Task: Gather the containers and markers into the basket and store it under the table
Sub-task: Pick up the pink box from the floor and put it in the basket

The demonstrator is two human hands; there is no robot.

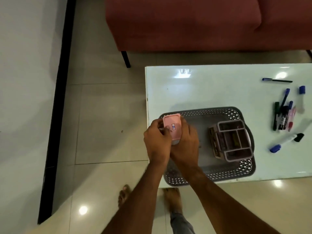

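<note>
Head-worn wide-angle view, looking steeply down from standing height.

The single camera sits above the person's forearms, which enter from the bottom edge and reach forward to the near left corner of the table [219, 85]. It faces forward and down, so the floor [104, 119] fills the left and lower parts and the person's bare feet show directly beneath. A sofa [185, 24] closes the top edge. Straight lines bow toward the borders. No second view exists.

We counted one grey basket [234, 110], one pink-lidded container [171, 126], one compartmented organizer [231, 141], two hands, and markers [283, 115] we could not number exactly, roughly nine.
</note>
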